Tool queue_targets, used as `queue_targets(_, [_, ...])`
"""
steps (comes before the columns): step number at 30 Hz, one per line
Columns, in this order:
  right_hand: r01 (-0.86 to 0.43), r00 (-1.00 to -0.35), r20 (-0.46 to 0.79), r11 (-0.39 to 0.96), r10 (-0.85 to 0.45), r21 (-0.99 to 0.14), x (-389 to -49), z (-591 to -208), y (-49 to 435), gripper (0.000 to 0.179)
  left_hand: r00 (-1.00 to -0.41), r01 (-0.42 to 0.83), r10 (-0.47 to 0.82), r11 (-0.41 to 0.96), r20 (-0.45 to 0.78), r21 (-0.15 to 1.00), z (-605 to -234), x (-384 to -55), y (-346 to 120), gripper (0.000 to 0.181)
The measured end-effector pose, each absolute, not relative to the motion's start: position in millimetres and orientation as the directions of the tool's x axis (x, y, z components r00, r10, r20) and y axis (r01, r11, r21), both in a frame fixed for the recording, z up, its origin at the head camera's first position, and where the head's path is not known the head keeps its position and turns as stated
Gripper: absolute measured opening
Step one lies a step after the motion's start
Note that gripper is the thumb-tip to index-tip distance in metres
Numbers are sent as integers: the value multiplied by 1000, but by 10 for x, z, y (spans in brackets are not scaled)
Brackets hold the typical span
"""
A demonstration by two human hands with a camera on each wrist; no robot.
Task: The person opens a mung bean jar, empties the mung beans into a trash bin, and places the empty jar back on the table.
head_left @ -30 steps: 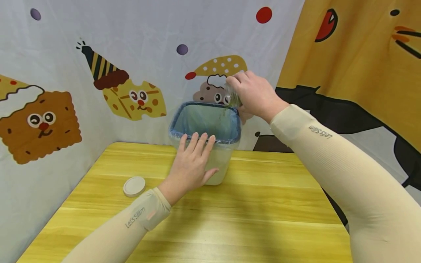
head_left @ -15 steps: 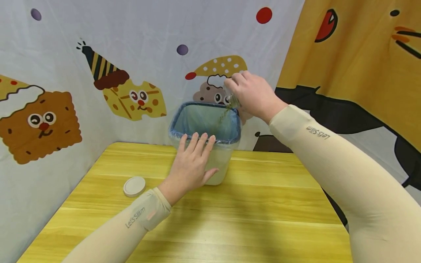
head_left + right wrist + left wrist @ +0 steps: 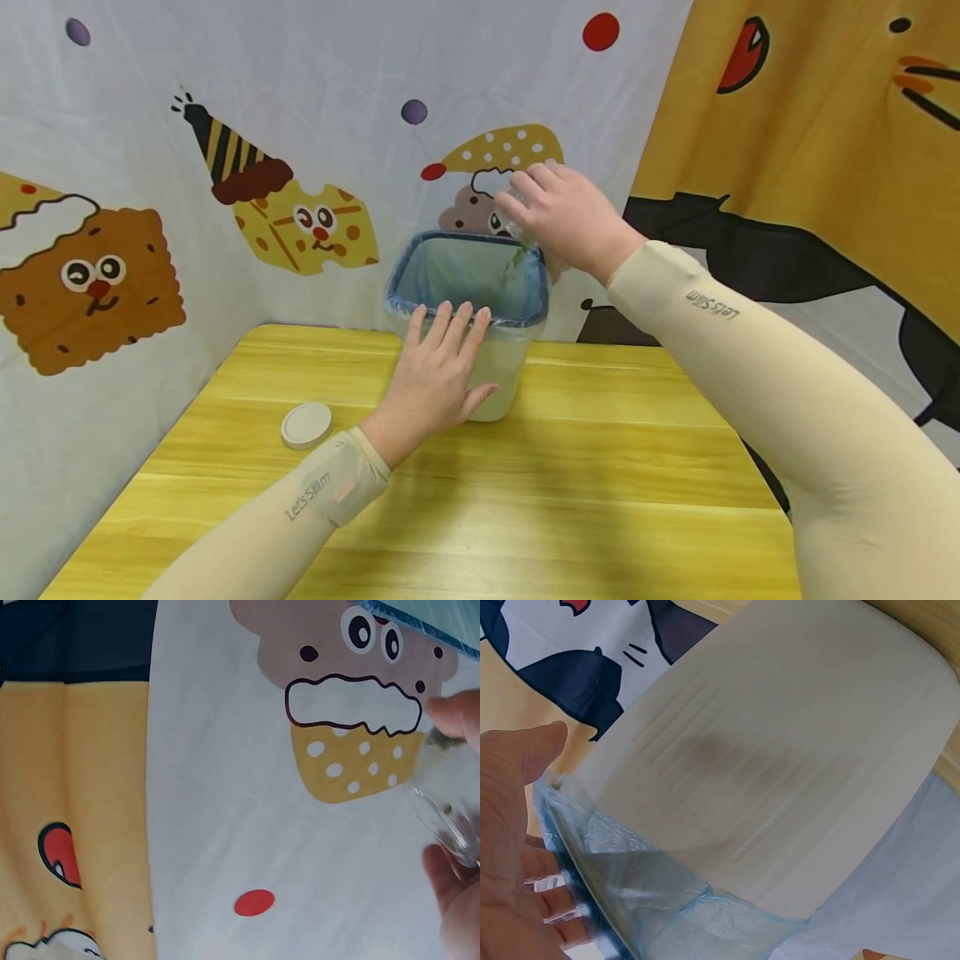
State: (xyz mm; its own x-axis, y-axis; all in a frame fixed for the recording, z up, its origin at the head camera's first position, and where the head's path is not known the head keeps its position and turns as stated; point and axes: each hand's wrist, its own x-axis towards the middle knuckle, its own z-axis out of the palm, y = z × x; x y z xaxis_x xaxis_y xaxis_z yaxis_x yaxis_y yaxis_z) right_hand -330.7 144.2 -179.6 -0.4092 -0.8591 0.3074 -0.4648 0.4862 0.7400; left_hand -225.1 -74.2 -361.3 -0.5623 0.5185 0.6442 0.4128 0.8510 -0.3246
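Note:
My right hand (image 3: pixel 573 218) grips a small clear jar (image 3: pixel 450 795), tipped mouth-down over the bin's right rear corner. Green bits (image 3: pixel 517 257) fall from it into the bin; a few cling inside the jar. The whitish bin (image 3: pixel 504 375) stands on the table, lined with a thin blue bag (image 3: pixel 465 271) folded over its rim. My left hand (image 3: pixel 435 367) rests against the front rim with fingers straight and spread. In the left wrist view, the bin's wall (image 3: pixel 780 750) and the overhanging bag fill most of the picture. The bin's bottom is hidden.
A round off-white lid (image 3: pixel 307 425) lies on the yellow wood-grain table (image 3: pixel 480 517), left of the bin. Behind the table hangs a white cloth (image 3: pixel 330 100) with cartoon prints. A yellow and black printed cloth (image 3: pixel 817 125) hangs to the right.
My right hand has shifted slightly left and turned the jar further over. Green bits now tumble into the bin in a clump. The left hand, bin and lid stay put.

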Motion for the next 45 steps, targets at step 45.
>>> queue_targets(45, [-225,-226,37,89,-973,970,-3369,-2347,1195,64,-555,416,523,848,647,-328,-3633,-2273,-750,103])
